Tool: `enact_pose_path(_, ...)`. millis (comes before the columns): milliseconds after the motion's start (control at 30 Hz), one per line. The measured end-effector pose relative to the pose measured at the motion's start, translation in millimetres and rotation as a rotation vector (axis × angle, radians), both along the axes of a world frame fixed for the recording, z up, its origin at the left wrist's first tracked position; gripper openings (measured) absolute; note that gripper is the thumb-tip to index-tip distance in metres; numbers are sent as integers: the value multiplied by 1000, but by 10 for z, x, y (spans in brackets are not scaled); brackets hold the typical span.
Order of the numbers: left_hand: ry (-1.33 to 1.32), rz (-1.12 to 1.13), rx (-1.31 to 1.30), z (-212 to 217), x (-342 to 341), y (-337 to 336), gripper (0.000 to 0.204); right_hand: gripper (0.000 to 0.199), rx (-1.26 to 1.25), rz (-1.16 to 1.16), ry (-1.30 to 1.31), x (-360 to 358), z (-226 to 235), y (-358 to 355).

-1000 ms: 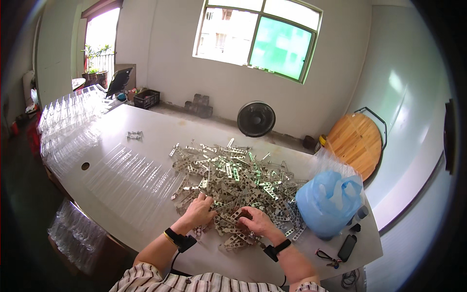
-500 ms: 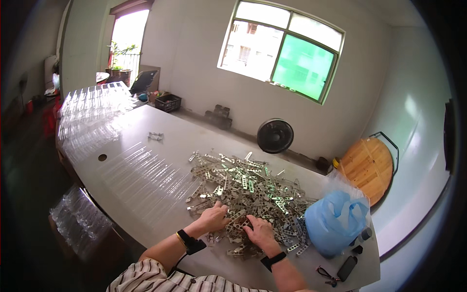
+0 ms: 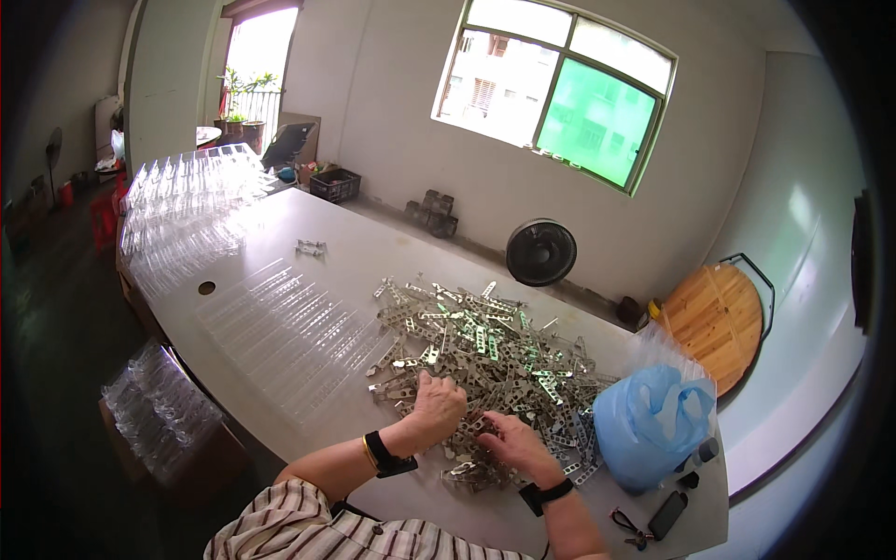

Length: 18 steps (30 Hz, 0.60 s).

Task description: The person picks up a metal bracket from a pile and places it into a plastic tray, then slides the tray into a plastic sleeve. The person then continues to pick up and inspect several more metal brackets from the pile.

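Observation:
A broad heap of perforated metal strips point(image 3: 495, 345) is spread over the table in front of me. My left hand point(image 3: 439, 409) is at the near left side of the heap, its fingers curled and closed down among the strips. Whatever its fingertips hold is hidden under the hand. Just to the right, my right hand point(image 3: 521, 443) rests over the near part of the heap, fingers stretched toward the left hand and apart from the thumb. Its fingertips touch strips lying between the two hands.
Clear plastic trays point(image 3: 289, 336) lie left of the heap, with a taller stack point(image 3: 191, 205) at the far left. Two metal pieces point(image 3: 311, 247) sit apart. To the right are a blue plastic bag point(image 3: 644, 429), keys point(image 3: 630, 530) and a small black device point(image 3: 667, 515). A black fan point(image 3: 541, 252) stands beyond the table.
My left hand has shifted right and slightly farther over the heap. The right hand has moved a little right, its fingers more stretched. The whole view has also shifted slightly.

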<state>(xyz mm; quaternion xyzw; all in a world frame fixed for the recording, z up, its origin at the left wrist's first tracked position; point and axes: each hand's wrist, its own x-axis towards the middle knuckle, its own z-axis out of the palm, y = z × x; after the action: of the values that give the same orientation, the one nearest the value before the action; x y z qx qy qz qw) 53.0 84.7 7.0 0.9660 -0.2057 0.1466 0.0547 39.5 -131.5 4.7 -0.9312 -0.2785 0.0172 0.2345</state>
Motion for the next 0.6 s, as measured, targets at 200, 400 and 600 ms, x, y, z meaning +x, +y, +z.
enact_pose_path(200,755,-615,-306,272,-379,-472,25,44,243,-199,128,-30,297,-52)
enact_pose_path(400,1054,-1027,-728,-74,-755,-955,34,36,742,-22,282,-345,667,255)
enact_pose_path(600,1478,-1250,-877,-426,-758,-1191,36,36,600,9,106,-532,854,278)
